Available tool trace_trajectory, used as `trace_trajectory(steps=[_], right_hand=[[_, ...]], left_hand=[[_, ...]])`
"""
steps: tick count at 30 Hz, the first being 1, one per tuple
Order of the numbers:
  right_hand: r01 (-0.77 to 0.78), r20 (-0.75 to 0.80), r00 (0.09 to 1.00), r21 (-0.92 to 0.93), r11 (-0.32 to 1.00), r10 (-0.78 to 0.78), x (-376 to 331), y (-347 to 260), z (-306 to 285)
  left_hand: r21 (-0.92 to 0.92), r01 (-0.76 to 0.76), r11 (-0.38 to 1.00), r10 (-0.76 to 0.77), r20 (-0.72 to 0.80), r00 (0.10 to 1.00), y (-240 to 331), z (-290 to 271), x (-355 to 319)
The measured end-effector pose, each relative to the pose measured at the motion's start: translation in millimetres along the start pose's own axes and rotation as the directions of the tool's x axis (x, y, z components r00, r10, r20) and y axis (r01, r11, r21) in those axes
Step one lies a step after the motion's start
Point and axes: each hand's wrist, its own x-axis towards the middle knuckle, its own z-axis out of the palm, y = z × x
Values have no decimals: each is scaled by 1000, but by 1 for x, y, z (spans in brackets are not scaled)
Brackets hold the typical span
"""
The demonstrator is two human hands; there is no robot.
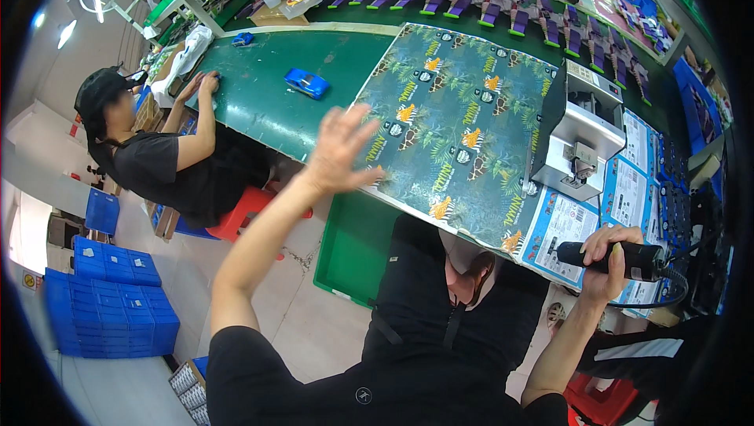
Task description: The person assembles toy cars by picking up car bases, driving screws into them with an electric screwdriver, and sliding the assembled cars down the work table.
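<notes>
Left hand: the person's left hand (342, 155) has its fingers spread and holds nothing; it is over the table's near edge, by the left edge of the patterned sheet. From this angle it is hard to tell whether any fingertip touches the sheet.
Right hand: the person's right hand (611, 257) is wrapped around the black handheld tool, fingers curled over its body.
Black handheld tool: the cylindrical tool (646, 262) lies crosswise in that grip, above the table's near edge toward its right end, a coiled cable (680, 288) leaving its right end.
Patterned sheet: an animal-print sheet (440, 143) covers the middle of the table (251, 84).
Metal device: a silver machine (561, 143) stands along the sheet's right edge, beside blue-and-white printed sheets (561, 234).
Blue cars: one toy car (306, 83) sits on the green surface left of the patterned sheet; a second car (243, 39) is near the far left corner.
Far side: a row of purple-and-green pieces (492, 14) runs beyond the table's far edge.
Co-worker: a seated person in black (165, 163) has both hands together at the table's left end.
Floor: a green bin (349, 249) is below the near edge.
</notes>
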Motion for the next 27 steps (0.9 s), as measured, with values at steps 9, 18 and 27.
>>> trace_trajectory(steps=[9, 18, 27], right_hand=[[-193, -53, 979, 91, 977, 198, -27, -38, -14], [-261, -20, 965, -47, 964, 260, -57, -112, -62], [-218, -42, 975, 23, 976, 218, -60, -118, -100]], left_hand=[[-708, -327, 626, 132, -317, 939, 261, 61, 138], [-889, 180, 422, 272, 313, 910, 502, 140, 315], [-814, 371, 447, -22, 404, 914, 556, 165, 333]])
